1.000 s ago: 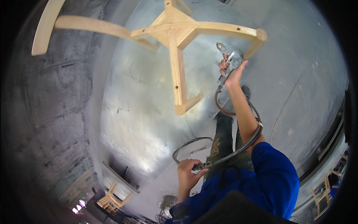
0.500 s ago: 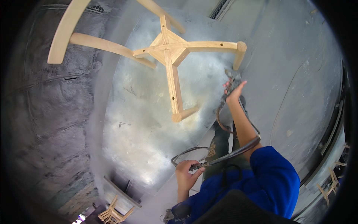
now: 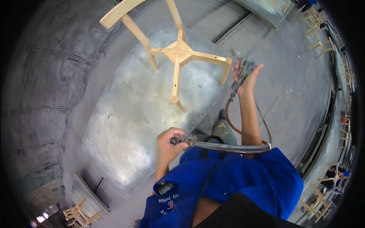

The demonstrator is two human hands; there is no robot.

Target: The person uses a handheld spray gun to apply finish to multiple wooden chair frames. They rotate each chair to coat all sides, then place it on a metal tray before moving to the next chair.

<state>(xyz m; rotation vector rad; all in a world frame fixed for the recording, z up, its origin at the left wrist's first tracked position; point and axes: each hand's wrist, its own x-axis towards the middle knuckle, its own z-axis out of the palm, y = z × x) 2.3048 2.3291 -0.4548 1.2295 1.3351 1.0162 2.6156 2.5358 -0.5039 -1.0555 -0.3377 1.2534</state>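
A pale wooden chair frame point(image 3: 176, 72), with a curved back rail and crossed bars but no seat panel, stands on a grey metal-topped table point(image 3: 125, 114). My right hand point(image 3: 249, 81) is wrapped round a grime-covered spray gun point(image 3: 245, 70), just right of the frame's nearest right leg and apart from it. The gun's front end is blurred. From it a brown and grey hose point(image 3: 232, 147) loops down past my right forearm and across my body. My left hand point(image 3: 169, 146) pinches the hose's dark end fitting between thumb and fingers, above the table's near edge.
More wooden chair frames stand at the far right point(image 3: 321, 45), lower right point(image 3: 317, 203) and lower left point(image 3: 80, 212). Another metal-topped table point(image 3: 262, 9) is at the top. A dark stained wall point(image 3: 42, 106) lies along the left. A slotted floor channel point(image 3: 232, 28) runs beyond the table.
My view has shifted, so the chair frame appears smaller and more surroundings show at right. My left hand has moved left with the hose fitting; my right hand has risen slightly with the spray gun.
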